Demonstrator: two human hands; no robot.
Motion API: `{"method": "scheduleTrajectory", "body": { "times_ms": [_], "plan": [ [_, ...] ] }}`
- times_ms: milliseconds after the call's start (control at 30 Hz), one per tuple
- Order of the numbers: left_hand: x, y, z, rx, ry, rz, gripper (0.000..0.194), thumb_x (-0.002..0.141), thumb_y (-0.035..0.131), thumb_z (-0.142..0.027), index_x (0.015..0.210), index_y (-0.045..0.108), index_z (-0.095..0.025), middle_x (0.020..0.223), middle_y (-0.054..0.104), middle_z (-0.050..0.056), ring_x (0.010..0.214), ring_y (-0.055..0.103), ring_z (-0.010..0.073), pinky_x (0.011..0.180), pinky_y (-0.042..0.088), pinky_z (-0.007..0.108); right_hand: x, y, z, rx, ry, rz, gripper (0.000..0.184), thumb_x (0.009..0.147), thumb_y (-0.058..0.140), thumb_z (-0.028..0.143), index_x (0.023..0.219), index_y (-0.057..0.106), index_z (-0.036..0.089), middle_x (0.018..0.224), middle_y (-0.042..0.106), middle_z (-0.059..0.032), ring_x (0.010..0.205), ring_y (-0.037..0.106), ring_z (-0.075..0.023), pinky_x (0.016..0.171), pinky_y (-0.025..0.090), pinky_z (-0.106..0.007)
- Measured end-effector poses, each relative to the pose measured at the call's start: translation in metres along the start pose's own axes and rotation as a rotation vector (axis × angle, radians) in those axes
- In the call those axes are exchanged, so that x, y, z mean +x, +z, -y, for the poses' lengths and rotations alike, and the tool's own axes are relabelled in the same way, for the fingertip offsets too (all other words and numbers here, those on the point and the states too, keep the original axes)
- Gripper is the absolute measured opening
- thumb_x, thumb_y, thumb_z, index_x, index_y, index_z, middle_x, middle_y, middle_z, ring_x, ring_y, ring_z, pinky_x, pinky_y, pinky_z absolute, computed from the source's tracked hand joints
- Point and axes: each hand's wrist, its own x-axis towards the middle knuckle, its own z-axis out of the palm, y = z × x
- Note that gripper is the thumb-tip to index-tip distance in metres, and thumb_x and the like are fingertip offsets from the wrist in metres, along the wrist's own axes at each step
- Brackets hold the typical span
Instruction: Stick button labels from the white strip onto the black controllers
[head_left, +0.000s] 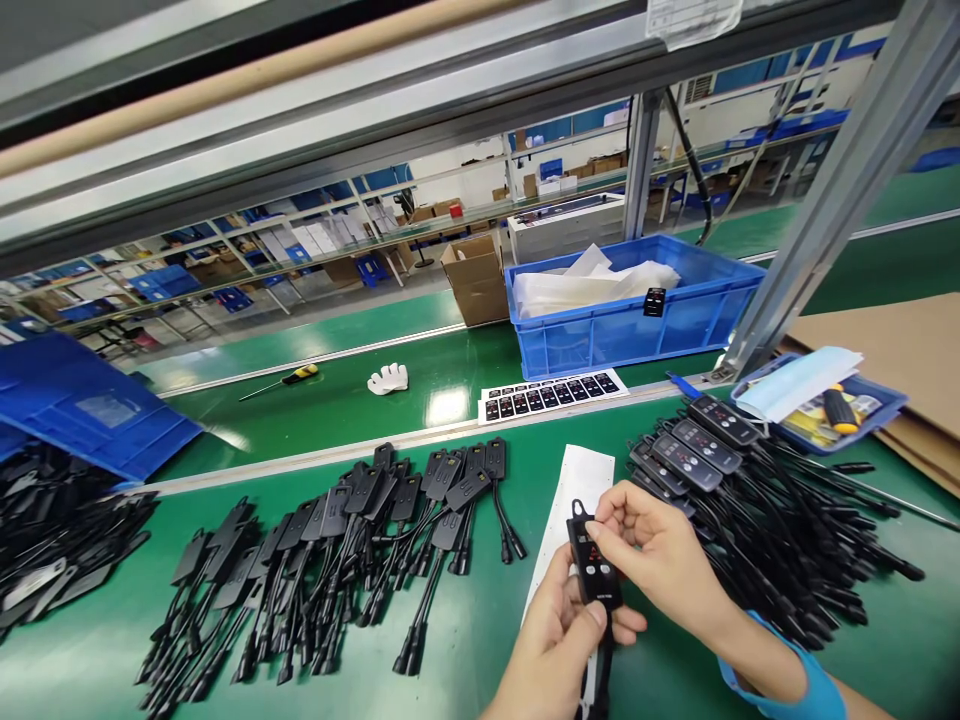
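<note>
Green table (474, 632) filled the lower frame; our left hand (553, 632) gripped a controller (598, 578), seemingly steadying it for our right hand (660, 552), which pinched it.

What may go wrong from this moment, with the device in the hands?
The right hand touches the front of the device, so its printed face might get smudged or shifted.

The cables piled at the right lie crowded together, so they might snag if one is pulled.
</note>
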Motion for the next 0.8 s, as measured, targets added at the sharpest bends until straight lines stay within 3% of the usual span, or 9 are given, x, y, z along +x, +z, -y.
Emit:
{"method": "scheduleTrajectory", "body": {
  "times_ms": [133, 267, 400, 533, 600, 700, 733, 800],
  "plan": [
    [-0.001, 0.0, -0.001, -0.003, -0.018, -0.003, 0.06, 0.081, 0.067, -0.035, 0.132, 0.042, -0.018, 0.099, 0.066, 0.012, 0.086, 0.068, 0.0244, 0.079, 0.052, 0.036, 0.001, 0.0, -0.002, -0.025, 0.012, 0.011, 0.016, 0.076, 0.062, 0.032, 0.072, 0.053, 0.02, 0.058, 0.051, 0.0026, 0.052, 0.049, -0.012, 0.046, 0.042, -0.022],
    [-0.001, 0.001, -0.005, -0.046, -0.055, 0.002, 0.054, 0.079, 0.069, -0.032, 0.127, 0.048, -0.021, 0.103, 0.065, 0.012, 0.092, 0.067, 0.0282, 0.083, 0.052, 0.04, 0.003, -0.001, -0.002, -0.042, 0.028, 0.015, 0.021, 0.076, 0.061, 0.03, 0.093, 0.053, 0.021, 0.065, 0.045, 0.0044, 0.054, 0.048, -0.0112, 0.045, 0.041, -0.02],
    [0.003, 0.0, -0.008, -0.158, -0.083, -0.003, 0.043, 0.085, 0.06, -0.035, 0.124, 0.052, -0.019, 0.104, 0.068, 0.013, 0.087, 0.069, 0.0264, 0.079, 0.053, 0.037, 0.005, -0.001, 0.0, -0.04, 0.056, 0.171, 0.028, 0.081, 0.056, 0.032, 0.107, 0.056, 0.02, 0.083, 0.053, -0.0016, 0.069, 0.054, -0.015, 0.056, 0.048, -0.024],
    [0.006, -0.002, -0.011, -0.238, -0.041, -0.121, 0.041, 0.088, 0.055, -0.038, 0.122, 0.054, -0.015, 0.108, 0.067, 0.017, 0.085, 0.069, 0.0272, 0.071, 0.055, 0.036, -0.001, 0.004, -0.004, 0.027, 0.083, 0.35, 0.034, 0.078, 0.059, 0.025, 0.112, 0.058, 0.019, 0.092, 0.059, -0.0045, 0.08, 0.058, -0.0185, 0.067, 0.052, -0.028],
    [0.007, -0.002, -0.014, -0.264, -0.021, -0.193, 0.038, 0.088, 0.057, -0.035, 0.119, 0.056, -0.014, 0.106, 0.068, 0.017, 0.093, 0.067, 0.0288, 0.072, 0.055, 0.037, -0.004, 0.008, -0.008, 0.132, 0.165, 0.444, 0.055, 0.072, 0.064, 0.018, 0.125, 0.051, 0.021, 0.095, 0.059, -0.0039, 0.083, 0.059, -0.0184, 0.066, 0.052, -0.027],
    [0.007, -0.002, -0.019, -0.294, -0.031, -0.24, 0.035, 0.087, 0.059, -0.031, 0.117, 0.058, -0.014, 0.101, 0.069, 0.015, 0.096, 0.066, 0.0285, 0.08, 0.054, 0.041, -0.008, 0.01, -0.012, 0.282, 0.234, 0.551, 0.092, 0.064, 0.073, 0.014, 0.143, 0.027, 0.027, 0.109, 0.059, -0.0059, 0.091, 0.06, -0.0204, 0.068, 0.054, -0.028],
    [0.007, -0.002, -0.02, -0.296, -0.038, -0.236, 0.036, 0.087, 0.059, -0.032, 0.118, 0.057, -0.015, 0.102, 0.069, 0.015, 0.096, 0.066, 0.028, 0.083, 0.053, 0.042, -0.008, 0.01, -0.013, 0.29, 0.22, 0.555, 0.093, 0.067, 0.073, 0.019, 0.145, 0.024, 0.027, 0.113, 0.059, -0.0073, 0.094, 0.06, -0.0213, 0.072, 0.054, -0.03],
    [0.008, -0.003, -0.018, -0.289, -0.028, -0.231, 0.04, 0.086, 0.06, -0.035, 0.121, 0.055, -0.016, 0.108, 0.067, 0.014, 0.099, 0.065, 0.0277, 0.086, 0.052, 0.044, -0.007, 0.008, -0.013, 0.214, 0.154, 0.502, 0.071, 0.081, 0.063, 0.031, 0.144, 0.03, 0.026, 0.119, 0.058, -0.0094, 0.102, 0.059, -0.0233, 0.083, 0.053, -0.036]
  ]
}}
